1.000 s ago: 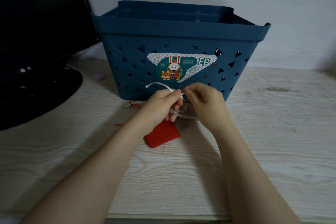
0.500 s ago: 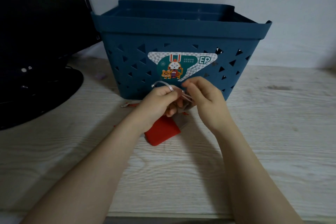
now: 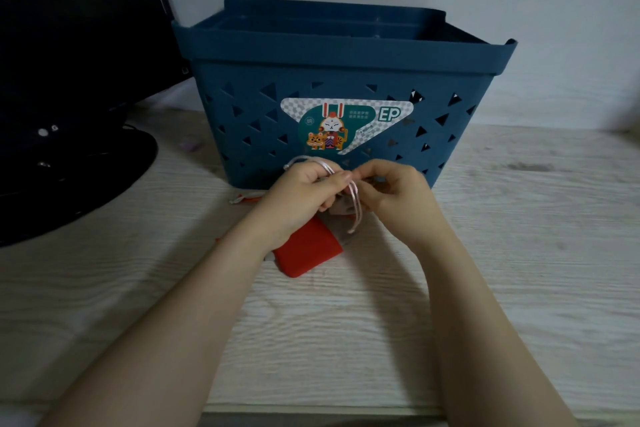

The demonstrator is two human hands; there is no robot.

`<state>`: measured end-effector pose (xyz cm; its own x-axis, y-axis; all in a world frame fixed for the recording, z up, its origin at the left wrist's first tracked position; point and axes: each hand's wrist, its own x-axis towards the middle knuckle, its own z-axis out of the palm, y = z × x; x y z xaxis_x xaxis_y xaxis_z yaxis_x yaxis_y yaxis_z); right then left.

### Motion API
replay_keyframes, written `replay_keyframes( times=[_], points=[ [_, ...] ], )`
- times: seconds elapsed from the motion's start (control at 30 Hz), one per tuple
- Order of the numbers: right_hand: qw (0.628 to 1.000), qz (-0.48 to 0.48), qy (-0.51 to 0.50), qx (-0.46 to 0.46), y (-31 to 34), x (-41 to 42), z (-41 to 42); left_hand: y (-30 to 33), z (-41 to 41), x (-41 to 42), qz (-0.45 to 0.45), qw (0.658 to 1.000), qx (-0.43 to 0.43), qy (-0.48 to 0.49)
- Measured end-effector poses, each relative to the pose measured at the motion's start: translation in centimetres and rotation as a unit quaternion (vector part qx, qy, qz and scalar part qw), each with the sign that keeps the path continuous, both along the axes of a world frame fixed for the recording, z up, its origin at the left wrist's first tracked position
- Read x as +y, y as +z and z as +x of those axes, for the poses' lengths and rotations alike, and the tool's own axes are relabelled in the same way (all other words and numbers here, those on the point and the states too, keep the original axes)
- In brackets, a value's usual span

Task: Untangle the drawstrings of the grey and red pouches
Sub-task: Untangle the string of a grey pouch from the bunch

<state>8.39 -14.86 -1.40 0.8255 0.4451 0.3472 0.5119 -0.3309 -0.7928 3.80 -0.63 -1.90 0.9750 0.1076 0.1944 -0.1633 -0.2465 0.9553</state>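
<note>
The red pouch (image 3: 306, 250) lies on the wooden table under my left wrist. The grey pouch (image 3: 341, 210) is bunched between my two hands and is mostly hidden. A pale drawstring (image 3: 356, 199) loops over my left hand and hangs down to a knotted end. My left hand (image 3: 301, 194) pinches this string between thumb and fingers. My right hand (image 3: 394, 198) has its fingers curled on the strings right beside the left thumb. A red cord end (image 3: 242, 198) pokes out to the left of my left hand.
A dark blue plastic basket (image 3: 346, 55) with triangle holes and a sticker stands just behind my hands. A black monitor and its round stand (image 3: 76, 166) fill the left side. The pale wood table (image 3: 519, 253) stretches to the right and toward me.
The pale string now hangs down in a long strand between my hands, where before it stood up as a small loop. Both hands stay close together in front of the basket.
</note>
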Motion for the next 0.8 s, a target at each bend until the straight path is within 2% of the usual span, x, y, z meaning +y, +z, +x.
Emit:
replay_keyframes(
  times=[0.2, 0.3, 0.37, 0.43, 0.5, 0.6, 0.8],
  points=[
    [0.995, -0.078, -0.054, 0.001, 0.1, 0.2, -0.2, -0.3, 0.0, 0.2, 0.052, 0.998, 0.035, 0.016],
    [0.997, -0.059, -0.044, 0.026, 0.4, 0.5, -0.5, -0.1, 0.2, 0.5, 0.139, 0.988, -0.022, 0.065],
    [0.997, -0.04, -0.028, 0.062, 0.3, 0.7, -0.7, -0.1, 0.1, 0.2, 0.237, 0.962, -0.074, 0.111],
    [0.995, -0.028, -0.01, 0.1, 0.2, 0.9, -0.9, -0.5, 0.2, 0.1, 0.287, 0.938, -0.125, 0.149],
    [0.987, 0.016, 0.008, 0.162, 0.1, 1.0, -1.0, -0.9, 0.3, 0.1, 0.286, 0.928, -0.17, 0.168],
    [0.963, 0.097, 0.027, 0.251, 0.1, 0.9, -1.0, -1.0, 0.6, 0.3, 0.237, 0.933, -0.207, 0.176],
    [0.948, 0.137, 0.1, 0.27, 0.1, 0.6, -1.0, -1.0, 0.6, 0.4, 0.22, 0.936, -0.258, 0.098]
  ],
)
